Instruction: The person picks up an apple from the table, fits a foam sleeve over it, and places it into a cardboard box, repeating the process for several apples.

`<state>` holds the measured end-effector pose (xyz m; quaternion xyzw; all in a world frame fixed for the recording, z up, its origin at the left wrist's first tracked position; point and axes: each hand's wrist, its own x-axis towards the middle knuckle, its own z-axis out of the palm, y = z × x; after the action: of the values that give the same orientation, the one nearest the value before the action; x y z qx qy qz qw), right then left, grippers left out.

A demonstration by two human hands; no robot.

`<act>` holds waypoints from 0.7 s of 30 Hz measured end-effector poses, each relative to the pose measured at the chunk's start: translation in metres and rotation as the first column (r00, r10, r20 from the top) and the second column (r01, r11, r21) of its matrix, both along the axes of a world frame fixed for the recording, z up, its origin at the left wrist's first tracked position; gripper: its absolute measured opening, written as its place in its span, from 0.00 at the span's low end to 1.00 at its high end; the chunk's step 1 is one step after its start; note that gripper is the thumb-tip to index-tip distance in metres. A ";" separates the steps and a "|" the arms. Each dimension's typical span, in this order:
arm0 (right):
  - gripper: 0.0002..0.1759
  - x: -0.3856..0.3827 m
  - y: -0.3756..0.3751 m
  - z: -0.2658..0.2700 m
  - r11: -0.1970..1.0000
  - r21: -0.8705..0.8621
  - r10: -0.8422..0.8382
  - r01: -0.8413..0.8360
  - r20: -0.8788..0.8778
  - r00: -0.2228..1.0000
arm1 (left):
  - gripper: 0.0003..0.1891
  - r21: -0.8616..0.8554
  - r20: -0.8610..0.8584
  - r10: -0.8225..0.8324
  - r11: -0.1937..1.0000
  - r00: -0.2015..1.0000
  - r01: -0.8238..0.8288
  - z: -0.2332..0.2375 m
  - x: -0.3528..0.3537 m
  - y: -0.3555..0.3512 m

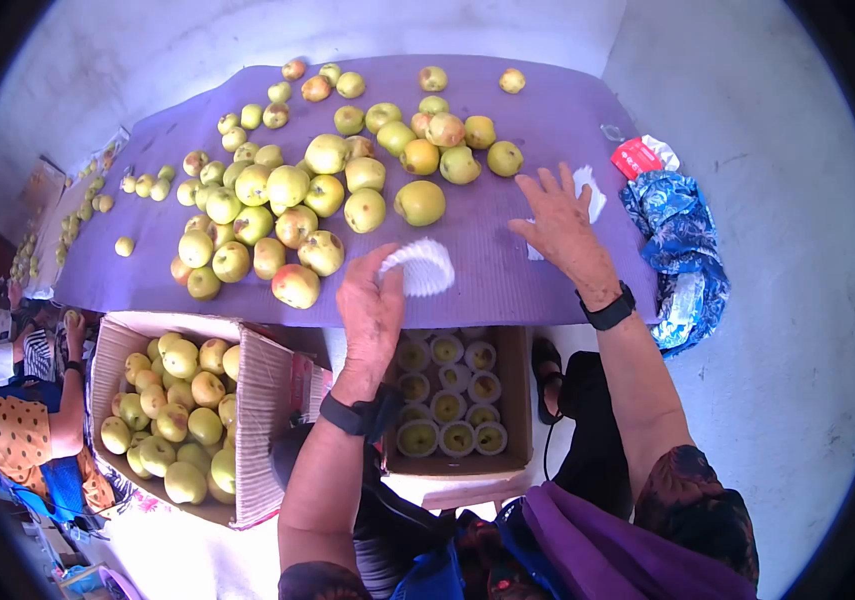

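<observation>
White foam netting [419, 268] is pinched between the thumb and fingers of my left hand [370, 302], near the front edge of the purple table [477, 270]. My right hand [564, 222] is spread over the table's right side with nothing in its fingers. Partly behind it lies a white piece of material [590, 193]. Many yellow-green apples [287, 186] are spread over the table's left and middle. The nearest large apple [419, 203] lies just beyond my left hand.
Below the table, one carton [257, 430] holds loose apples; another [514, 400] holds rows of apples in white netting. A blue patterned cloth [682, 250] and a red-and-white packet [644, 157] lie at the right. Another person [32, 425] is at the far left.
</observation>
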<state>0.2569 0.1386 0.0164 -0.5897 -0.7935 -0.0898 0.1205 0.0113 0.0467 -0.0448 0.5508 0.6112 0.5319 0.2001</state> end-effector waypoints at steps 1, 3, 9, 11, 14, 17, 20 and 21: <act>0.34 -0.002 -0.002 0.000 1.000 -0.010 0.024 -0.025 -0.051 0.998 | 0.15 0.029 -0.020 0.017 0.999 1.000 -0.016 -0.001 0.000 0.002; 0.33 -0.002 -0.002 -0.001 0.999 -0.023 0.045 -0.047 -0.101 0.994 | 0.14 0.004 -0.025 0.049 0.999 0.998 -0.049 0.008 0.002 -0.001; 0.28 -0.037 -0.012 0.024 0.855 -0.175 0.256 -0.488 -0.676 0.691 | 0.12 0.021 -0.168 0.149 0.989 0.974 -0.148 0.031 0.004 -0.009; 0.28 -0.055 -0.028 0.027 0.636 -0.449 -0.045 -0.628 -0.833 0.551 | 0.13 -0.004 -0.167 0.161 0.986 0.973 -0.164 0.032 0.005 -0.010; 0.25 -0.070 -0.041 0.016 0.694 -0.392 0.070 -0.604 -0.798 0.598 | 0.12 -0.013 -0.107 0.172 0.985 0.979 -0.174 0.030 0.012 -0.011; 0.22 -0.073 -0.033 -0.003 0.754 -0.297 0.118 -0.586 -0.816 0.565 | 0.14 -0.181 -0.192 0.115 0.972 0.975 -0.151 0.036 0.011 -0.014; 0.16 -0.079 -0.031 -0.012 0.846 0.001 0.337 -0.533 -0.776 0.533 | 0.14 -0.056 -0.415 0.147 0.981 0.898 -0.187 0.025 0.011 -0.013; 0.16 -0.081 -0.033 -0.010 0.846 0.000 0.337 -0.533 -0.776 0.534 | 0.14 -0.056 -0.415 0.147 0.981 0.898 -0.187 0.027 0.014 -0.015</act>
<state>0.1762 0.1056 0.0068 -0.3642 -0.7972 0.2902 0.3842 0.0248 0.0316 -0.0174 0.5852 0.7089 0.3908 0.0475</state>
